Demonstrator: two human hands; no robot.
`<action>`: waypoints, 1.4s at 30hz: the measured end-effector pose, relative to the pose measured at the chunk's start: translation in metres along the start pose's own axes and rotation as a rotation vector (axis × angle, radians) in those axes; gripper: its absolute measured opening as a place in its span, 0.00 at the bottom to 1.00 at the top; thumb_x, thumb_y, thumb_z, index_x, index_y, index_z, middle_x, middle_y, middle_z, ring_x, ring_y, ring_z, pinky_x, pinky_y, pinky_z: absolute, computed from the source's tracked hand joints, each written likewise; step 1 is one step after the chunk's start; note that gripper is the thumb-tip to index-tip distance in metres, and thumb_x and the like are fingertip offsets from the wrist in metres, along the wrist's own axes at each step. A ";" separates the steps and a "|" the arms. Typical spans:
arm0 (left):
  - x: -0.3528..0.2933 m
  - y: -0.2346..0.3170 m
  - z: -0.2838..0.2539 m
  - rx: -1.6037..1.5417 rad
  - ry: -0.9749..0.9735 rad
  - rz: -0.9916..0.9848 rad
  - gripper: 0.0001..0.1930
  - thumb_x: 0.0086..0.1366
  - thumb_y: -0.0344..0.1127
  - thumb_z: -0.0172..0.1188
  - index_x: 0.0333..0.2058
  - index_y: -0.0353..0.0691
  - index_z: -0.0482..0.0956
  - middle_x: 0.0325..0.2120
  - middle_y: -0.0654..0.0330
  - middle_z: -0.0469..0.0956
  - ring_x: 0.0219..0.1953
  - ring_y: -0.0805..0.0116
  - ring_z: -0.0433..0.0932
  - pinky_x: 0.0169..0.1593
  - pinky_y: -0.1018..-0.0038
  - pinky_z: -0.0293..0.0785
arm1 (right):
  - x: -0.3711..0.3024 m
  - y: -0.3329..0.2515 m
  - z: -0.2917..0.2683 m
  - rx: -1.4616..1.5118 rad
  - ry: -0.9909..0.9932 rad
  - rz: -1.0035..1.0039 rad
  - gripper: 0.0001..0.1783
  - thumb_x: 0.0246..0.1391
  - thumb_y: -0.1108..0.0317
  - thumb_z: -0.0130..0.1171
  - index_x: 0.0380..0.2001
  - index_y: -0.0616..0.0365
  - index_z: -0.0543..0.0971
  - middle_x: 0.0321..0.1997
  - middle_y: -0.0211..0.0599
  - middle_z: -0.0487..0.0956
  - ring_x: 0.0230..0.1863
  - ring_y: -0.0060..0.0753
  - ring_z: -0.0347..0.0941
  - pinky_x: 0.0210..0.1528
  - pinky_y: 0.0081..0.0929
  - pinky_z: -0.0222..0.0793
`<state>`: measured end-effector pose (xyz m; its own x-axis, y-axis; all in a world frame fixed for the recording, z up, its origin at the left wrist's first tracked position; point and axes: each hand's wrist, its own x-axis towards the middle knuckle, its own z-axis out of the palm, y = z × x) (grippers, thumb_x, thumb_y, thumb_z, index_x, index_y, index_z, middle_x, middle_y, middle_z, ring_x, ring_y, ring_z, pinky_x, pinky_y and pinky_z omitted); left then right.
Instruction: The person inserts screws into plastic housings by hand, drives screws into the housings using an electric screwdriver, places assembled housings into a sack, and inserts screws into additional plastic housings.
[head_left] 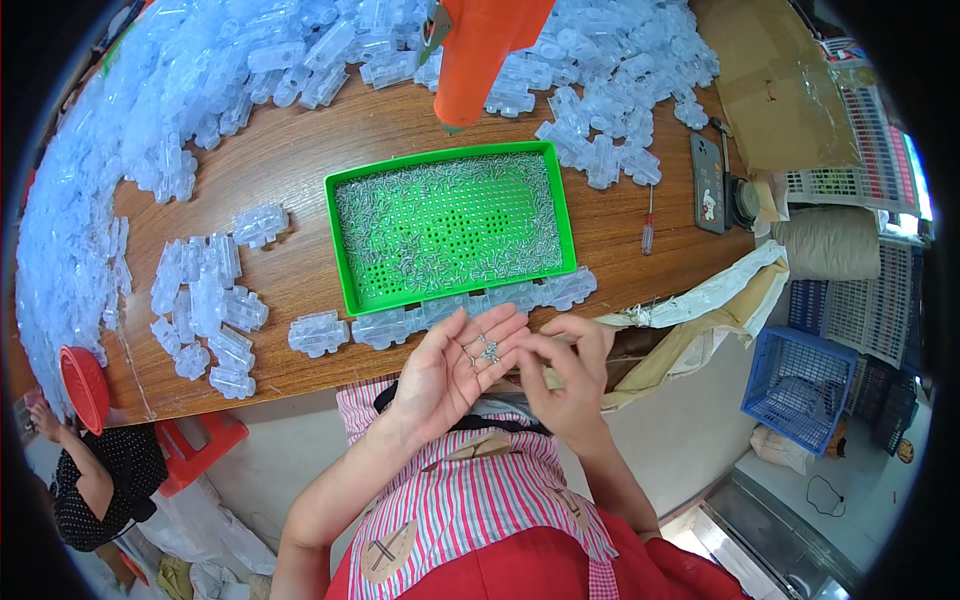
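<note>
The left hand (450, 368) is palm up near the centre of the frame, fingers extended and slightly cupped, with a few small silver metal screws (488, 351) lying loose on it. The right hand (568, 375), just to the right, is partly curled, its thumb and index finger bent toward the left hand's fingertips; whether it has hold of a screw, I cannot tell.

Just above the hands, a shallow rectangular green plastic tray (566, 215) with a perforated bottom contains many more of the screws, thickest toward its edges. Along its lower side runs a row of translucent, pale blue plastic housings (380, 328). These all rest on a brown wood-grain table (270, 150).

At top centre, an orange power tool (480, 55) hangs point down above the tray. Left of the tray lies a loose cluster of similar housings (205, 300), and a large heap (270, 35) of them spreads across the upper left, with more at upper right. Right of the tray are 1 thin screwdriver (648, 228) with a red and clear handle and 1 dark grey phone (708, 180). A blue plastic crate (800, 388) sits at far right; at lower left are a red plastic stool (203, 450) and another person (100, 480) in dotted black clothing.
</note>
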<state>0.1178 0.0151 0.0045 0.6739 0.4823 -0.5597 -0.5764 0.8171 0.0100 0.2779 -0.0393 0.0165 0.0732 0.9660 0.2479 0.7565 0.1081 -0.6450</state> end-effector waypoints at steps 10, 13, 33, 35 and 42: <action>0.001 -0.005 0.000 0.056 -0.052 0.031 0.29 0.73 0.49 0.35 0.61 0.29 0.58 0.58 0.49 0.66 0.55 0.64 0.71 0.58 0.69 0.69 | 0.001 -0.010 0.007 -0.095 -0.015 -0.044 0.13 0.42 0.71 0.66 0.35 0.50 0.79 0.41 0.27 0.72 0.44 0.36 0.64 0.46 0.34 0.57; 0.002 -0.005 0.001 0.047 -0.073 0.031 0.29 0.73 0.48 0.35 0.61 0.29 0.58 0.57 0.49 0.67 0.55 0.64 0.71 0.58 0.70 0.69 | 0.004 -0.010 0.007 -0.024 -0.049 -0.015 0.11 0.42 0.71 0.66 0.33 0.51 0.79 0.40 0.27 0.72 0.43 0.36 0.64 0.46 0.34 0.58; -0.003 -0.005 -0.009 0.131 0.133 0.067 0.24 0.71 0.40 0.39 0.58 0.27 0.61 0.56 0.46 0.67 0.58 0.60 0.69 0.62 0.68 0.66 | -0.004 0.031 0.026 -0.124 0.027 0.119 0.05 0.55 0.67 0.57 0.36 0.53 0.76 0.42 0.37 0.67 0.45 0.42 0.60 0.49 0.39 0.54; -0.001 -0.004 -0.008 0.112 0.128 0.073 0.24 0.71 0.40 0.39 0.58 0.27 0.61 0.57 0.46 0.67 0.58 0.60 0.69 0.62 0.68 0.66 | -0.004 0.032 0.031 -0.126 0.039 0.132 0.06 0.54 0.66 0.58 0.35 0.53 0.76 0.43 0.37 0.68 0.45 0.43 0.60 0.49 0.39 0.54; 0.001 -0.003 -0.009 0.107 0.130 0.065 0.24 0.71 0.40 0.39 0.58 0.27 0.61 0.57 0.47 0.67 0.58 0.60 0.69 0.62 0.68 0.67 | -0.003 0.031 0.035 -0.190 0.024 0.122 0.07 0.52 0.67 0.60 0.35 0.52 0.76 0.44 0.37 0.68 0.46 0.43 0.60 0.49 0.40 0.54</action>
<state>0.1160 0.0106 -0.0039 0.5672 0.4957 -0.6577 -0.5596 0.8179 0.1338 0.2782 -0.0303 -0.0298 0.1850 0.9632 0.1950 0.8500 -0.0572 -0.5237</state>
